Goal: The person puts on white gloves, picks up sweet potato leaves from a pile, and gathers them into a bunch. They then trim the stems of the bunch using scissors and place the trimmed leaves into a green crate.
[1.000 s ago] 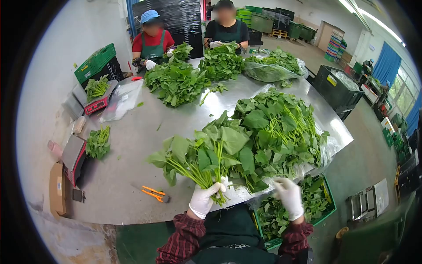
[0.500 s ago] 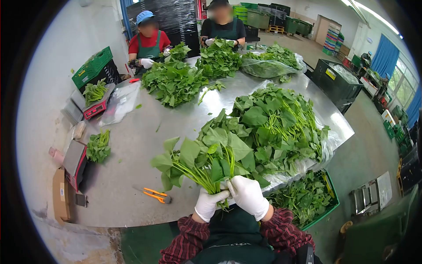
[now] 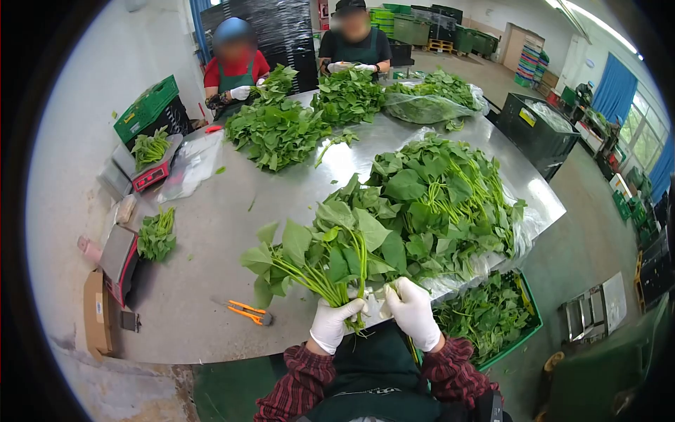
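My left hand [image 3: 336, 324], in a white glove, is closed around the lower stems of a bunch of leafy greens [image 3: 309, 271], whose leaves fan out up and to the left. To its right, my gloved right hand [image 3: 413, 314] is pinched on what looks like a thin pale-green stem [image 3: 380, 290], partly hidden by the fingers. A large pile of the same greens [image 3: 443, 197] lies just beyond my hands. Orange-handled scissors [image 3: 247, 311] rest on the metal table [image 3: 211, 281], left of my left hand.
Two co-workers in white gloves stand across the table behind more heaps of greens [image 3: 278, 133]. Two red scales [image 3: 121, 264] are on the left, a small bunch [image 3: 156, 235] beside the nearer one. A green crate of greens [image 3: 485, 323] sits below the table's right edge.
My right hand has moved away from my left, to the right, opening a gap between them. My left hand keeps the bunch. The co-worker in red has shifted both hands.
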Demonstrator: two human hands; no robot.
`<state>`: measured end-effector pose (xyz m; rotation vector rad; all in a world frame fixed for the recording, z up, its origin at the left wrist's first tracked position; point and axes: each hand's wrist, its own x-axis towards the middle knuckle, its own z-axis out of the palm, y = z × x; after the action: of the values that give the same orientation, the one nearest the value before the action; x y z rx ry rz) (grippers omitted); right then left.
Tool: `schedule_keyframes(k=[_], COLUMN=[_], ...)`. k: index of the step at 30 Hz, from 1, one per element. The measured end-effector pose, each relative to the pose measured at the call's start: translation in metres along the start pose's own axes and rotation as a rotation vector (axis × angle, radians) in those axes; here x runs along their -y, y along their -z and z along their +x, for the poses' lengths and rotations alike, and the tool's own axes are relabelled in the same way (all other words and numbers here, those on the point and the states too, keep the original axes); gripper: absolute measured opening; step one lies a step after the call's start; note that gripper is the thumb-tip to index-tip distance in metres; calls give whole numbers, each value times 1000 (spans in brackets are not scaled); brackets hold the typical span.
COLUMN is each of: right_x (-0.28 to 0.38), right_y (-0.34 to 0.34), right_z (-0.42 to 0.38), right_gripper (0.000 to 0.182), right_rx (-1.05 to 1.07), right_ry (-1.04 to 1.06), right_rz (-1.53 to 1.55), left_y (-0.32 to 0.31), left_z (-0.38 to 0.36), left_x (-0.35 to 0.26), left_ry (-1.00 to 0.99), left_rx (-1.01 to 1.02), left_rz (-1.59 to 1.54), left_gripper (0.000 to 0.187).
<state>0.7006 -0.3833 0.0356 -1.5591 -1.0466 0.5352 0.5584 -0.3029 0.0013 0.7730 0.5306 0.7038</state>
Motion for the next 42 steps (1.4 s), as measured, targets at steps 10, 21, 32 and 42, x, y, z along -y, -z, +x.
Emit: schedule_keyframes(k=[10,21,32,42], right_x=[19,-35,46,24], right_y=[-5,39,18,16], right_z=[11,-23,12,7], right_gripper=[25,20,18,15], right_rx=[190,-486,209,395], right_ry=[-83,-274,-233,-183], right_rz=[-40,241,101,-63], left_y=[-9,12,-3,-1], left_z=[-5,5,-4,-3], left_x=[9,-17,3,9], left_ry=[-71,-82,30,32], left_rx=[-70,-1,115,111], left_rz=[178,-136,180,154], left_gripper=[19,19,29,23])
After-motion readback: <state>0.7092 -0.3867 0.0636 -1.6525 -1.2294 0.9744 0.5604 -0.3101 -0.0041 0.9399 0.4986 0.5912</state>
